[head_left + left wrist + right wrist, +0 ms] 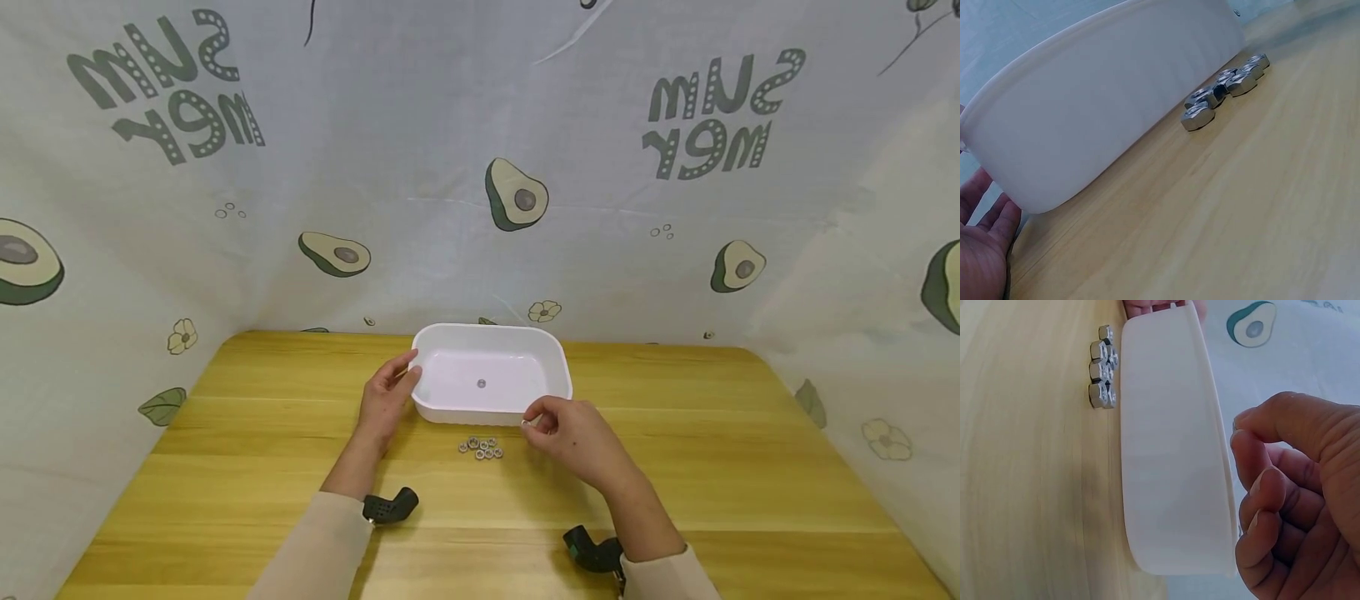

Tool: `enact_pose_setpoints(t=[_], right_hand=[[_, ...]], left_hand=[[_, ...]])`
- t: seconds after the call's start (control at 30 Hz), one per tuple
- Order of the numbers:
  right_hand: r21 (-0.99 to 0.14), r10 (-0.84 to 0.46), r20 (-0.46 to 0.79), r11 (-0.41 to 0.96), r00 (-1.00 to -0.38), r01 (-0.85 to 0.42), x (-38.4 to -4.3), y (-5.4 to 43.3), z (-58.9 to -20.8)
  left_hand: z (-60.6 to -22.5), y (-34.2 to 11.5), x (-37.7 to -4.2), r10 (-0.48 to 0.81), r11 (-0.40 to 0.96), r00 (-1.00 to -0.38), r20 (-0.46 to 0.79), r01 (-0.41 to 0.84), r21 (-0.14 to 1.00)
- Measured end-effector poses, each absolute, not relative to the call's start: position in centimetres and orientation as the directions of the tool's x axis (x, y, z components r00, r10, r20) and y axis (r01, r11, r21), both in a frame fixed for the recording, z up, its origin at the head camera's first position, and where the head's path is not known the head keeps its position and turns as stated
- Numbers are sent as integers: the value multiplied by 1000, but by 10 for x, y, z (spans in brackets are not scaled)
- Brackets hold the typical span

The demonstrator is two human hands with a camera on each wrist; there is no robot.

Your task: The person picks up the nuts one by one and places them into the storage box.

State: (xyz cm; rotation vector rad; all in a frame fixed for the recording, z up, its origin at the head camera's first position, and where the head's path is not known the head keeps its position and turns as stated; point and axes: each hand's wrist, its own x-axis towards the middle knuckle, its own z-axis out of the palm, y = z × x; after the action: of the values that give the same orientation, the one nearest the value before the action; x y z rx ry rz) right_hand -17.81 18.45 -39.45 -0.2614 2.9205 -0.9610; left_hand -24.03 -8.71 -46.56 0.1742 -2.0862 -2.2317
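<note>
A white rectangular tub [468,417] with rounded corners stands on the table, and one metal nut [482,383] lies on its floor. My left hand [386,398] holds the tub's left end, thumb at the rim and fingers along the outer wall. At the front right corner, my right hand [573,437] pinches a small metal nut [525,423] between thumb and index finger, close over the rim. Only a sliver of that nut shows in the right wrist view. Several loose hex nuts [1241,83] lie grouped on the wood just in front of the tub.
The wooden table [750,467] has a yellowish grain. A pale cloth [420,125] printed with avocados hangs behind it and at both sides. Black wrist cameras sit on both forearms, the left camera [392,506] and the right camera [592,550], low over the table.
</note>
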Motion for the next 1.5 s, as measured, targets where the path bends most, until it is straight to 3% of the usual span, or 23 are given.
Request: enact_pose_setpoints(t=[0.57, 0.83, 1.5], right_hand=[[-598, -171, 8, 789, -985, -141, -177, 178, -398], [-571, -155, 67, 804, -986, -165, -180, 173, -395], [-479, -246, 95, 838, -965, -260, -226, 161, -389]], left_hand=[[-468, -88, -239, -139, -76, -990, -19, -9, 997], [-468, -89, -242, -141, -67, -990, -10, -1, 998], [-467, -87, -240, -137, -90, -990, -22, -9, 996]])
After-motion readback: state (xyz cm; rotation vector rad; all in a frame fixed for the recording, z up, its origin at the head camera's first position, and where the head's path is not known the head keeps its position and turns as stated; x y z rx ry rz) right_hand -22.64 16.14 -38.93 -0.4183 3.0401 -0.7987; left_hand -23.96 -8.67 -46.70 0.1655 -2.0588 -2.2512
